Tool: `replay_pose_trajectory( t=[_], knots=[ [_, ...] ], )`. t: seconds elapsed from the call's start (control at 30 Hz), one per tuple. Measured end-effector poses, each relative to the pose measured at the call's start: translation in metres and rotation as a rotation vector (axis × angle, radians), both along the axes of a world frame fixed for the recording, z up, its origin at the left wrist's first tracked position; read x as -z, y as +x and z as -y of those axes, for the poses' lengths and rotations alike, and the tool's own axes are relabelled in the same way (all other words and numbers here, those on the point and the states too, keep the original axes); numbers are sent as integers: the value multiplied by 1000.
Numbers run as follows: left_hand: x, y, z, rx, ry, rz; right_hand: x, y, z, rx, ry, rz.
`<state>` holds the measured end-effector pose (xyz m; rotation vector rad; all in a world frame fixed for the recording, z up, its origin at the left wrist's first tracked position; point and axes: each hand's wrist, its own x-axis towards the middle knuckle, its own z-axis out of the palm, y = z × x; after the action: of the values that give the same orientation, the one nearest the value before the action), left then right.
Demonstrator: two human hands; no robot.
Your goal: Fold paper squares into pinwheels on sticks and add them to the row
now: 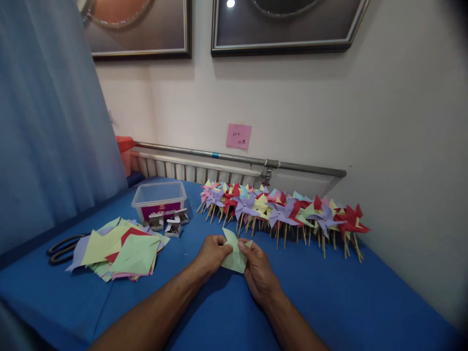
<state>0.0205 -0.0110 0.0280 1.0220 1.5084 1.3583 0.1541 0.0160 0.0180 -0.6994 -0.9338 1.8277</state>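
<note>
Pinwheels (281,212) in a long row line our blue table (329,302) by the wall; nearer, our left hand (212,253) and right hand (260,275) pinch a light green paper square (234,256), mid-fold. Next likely needs corners drawn centreward.

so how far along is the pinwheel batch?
Done: a long row of finished pinwheels on sticks along the wall. In hand: left hand and right hand fold one green sheet. Left: a stack of cut paper squares beside the scissors.
</note>
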Motion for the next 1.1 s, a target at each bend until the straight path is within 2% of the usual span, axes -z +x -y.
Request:
replay_pose_trajectory(
  t=[0.5,0.83,1.0,1.1],
  knots=[
    [4,0,-2,10,-7,94,21,-4,-16,167,134,221],
    [6,0,-3,39,-7,166,7,-1,-7,205,241,372],
    [-2,2,2,70,-5,260,8,-1,-7,237,275,411],
    [-1,1,2,70,-2,245,9,0,-7,233,299,424]
  ],
)
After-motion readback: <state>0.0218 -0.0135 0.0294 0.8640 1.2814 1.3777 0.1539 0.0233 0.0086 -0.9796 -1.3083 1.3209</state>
